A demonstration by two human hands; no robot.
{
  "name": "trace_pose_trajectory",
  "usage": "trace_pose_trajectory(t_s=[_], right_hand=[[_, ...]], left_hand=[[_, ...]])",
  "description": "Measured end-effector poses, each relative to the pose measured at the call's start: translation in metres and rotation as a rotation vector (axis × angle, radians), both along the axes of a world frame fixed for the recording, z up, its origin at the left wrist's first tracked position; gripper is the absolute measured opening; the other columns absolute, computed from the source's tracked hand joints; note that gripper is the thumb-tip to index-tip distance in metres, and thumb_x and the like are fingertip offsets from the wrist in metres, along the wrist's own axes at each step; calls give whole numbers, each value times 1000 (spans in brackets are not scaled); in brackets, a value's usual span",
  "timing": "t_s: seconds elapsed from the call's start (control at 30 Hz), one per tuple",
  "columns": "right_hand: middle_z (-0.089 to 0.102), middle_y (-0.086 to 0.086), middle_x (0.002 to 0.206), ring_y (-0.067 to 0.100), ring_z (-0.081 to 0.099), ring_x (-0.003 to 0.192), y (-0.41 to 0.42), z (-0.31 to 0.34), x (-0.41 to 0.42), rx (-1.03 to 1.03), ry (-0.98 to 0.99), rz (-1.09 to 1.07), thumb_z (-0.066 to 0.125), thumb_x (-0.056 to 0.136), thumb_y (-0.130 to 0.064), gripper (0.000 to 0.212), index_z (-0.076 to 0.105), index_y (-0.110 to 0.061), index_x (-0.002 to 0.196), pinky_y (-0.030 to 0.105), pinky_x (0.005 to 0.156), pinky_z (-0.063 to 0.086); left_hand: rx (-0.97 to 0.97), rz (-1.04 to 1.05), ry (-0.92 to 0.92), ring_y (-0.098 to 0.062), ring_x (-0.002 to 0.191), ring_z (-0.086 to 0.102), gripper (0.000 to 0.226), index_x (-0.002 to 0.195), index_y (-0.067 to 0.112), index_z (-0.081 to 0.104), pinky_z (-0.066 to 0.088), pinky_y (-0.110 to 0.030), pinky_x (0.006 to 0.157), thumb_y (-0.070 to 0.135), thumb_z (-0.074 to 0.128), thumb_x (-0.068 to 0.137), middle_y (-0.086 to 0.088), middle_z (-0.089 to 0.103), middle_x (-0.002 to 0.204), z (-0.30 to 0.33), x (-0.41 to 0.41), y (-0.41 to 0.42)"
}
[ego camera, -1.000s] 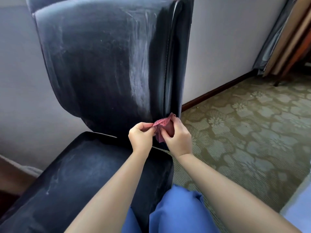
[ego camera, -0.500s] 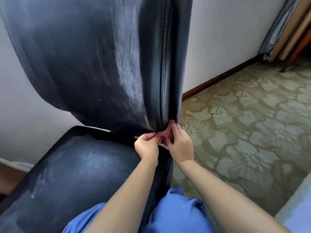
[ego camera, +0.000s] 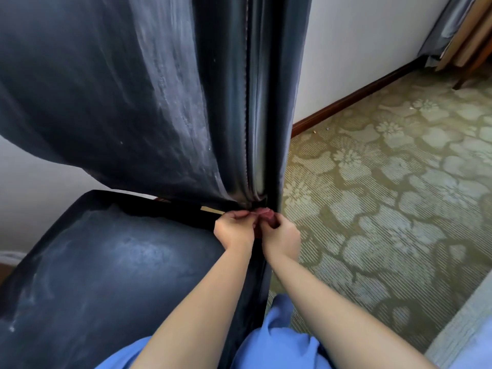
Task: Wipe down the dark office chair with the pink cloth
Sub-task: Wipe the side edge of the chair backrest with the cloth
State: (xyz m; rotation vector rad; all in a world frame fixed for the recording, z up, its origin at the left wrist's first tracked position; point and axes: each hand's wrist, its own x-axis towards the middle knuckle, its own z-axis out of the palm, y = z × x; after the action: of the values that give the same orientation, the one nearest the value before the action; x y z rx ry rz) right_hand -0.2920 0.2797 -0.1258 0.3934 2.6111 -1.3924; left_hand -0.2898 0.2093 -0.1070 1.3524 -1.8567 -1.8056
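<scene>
At the chair back's lower right corner, both hands pinch the cloth — left hand and right hand side by side, cloth bunched between their fingertips.

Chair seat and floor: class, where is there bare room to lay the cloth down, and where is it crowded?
Free: the seat left of the left hand; the carpet right of the backrest. Crowded: both hands, right hand included, bunch the pink cloth at the backrest's base.

Green carpeted floor patterned with pale flowers, spreading right of the right hand. Dark office chair standing on it, beneath both hands, by the wall.
</scene>
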Motion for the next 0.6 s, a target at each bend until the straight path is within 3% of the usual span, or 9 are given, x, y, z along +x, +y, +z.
trace_pose_trajectory(t_s=[0.1,0.2,0.3,0.37,0.43,0.6], right_hand=[[68,6,78,27,65,74,-1,-3,-20,-255,-321,-168,67,76,-32,17,64,-15,72,30,62,50],[71,14,76,26,67,61,1,-2,-31,-574,-501,-299,75,66,-13,18,66,-2,76,32,52,54],[69,16,66,26,65,49,-1,17,-22,-665,-434,-300,69,69,5,7,69,-2,67,38,59,58],[67,11,60,23,64,47,-3,31,-16,-696,-371,-322,66,70,6,19,68,-9,58,40,63,59],[67,7,59,23,65,52,-6,48,-11,-737,-313,-340,65,72,5,25,68,-14,56,42,65,59],[72,5,73,30,69,82,-2,83,15,-713,-117,-178,56,75,5,34,69,-23,59,49,77,57]], left_hand=[[-10,16,-40,-24,69,67,26,59,15,60,58,-37,75,-2,75,69,-11,68,67,-4,-5,2],[44,41,-81,-30,81,70,25,60,13,61,58,-41,78,-4,76,68,-14,71,78,-2,-5,5],[101,71,-72,-25,77,68,9,74,3,67,56,-30,74,-1,75,74,-11,68,78,17,3,6],[124,84,-39,-15,62,60,13,87,-4,68,49,-16,55,2,74,78,-11,66,79,34,8,5],[157,99,20,-9,53,52,12,84,-5,65,41,-7,40,2,73,78,-7,62,71,54,15,5],[386,129,142,-19,61,59,14,89,-8,64,54,-22,54,-14,66,77,-13,61,68,91,44,12]])
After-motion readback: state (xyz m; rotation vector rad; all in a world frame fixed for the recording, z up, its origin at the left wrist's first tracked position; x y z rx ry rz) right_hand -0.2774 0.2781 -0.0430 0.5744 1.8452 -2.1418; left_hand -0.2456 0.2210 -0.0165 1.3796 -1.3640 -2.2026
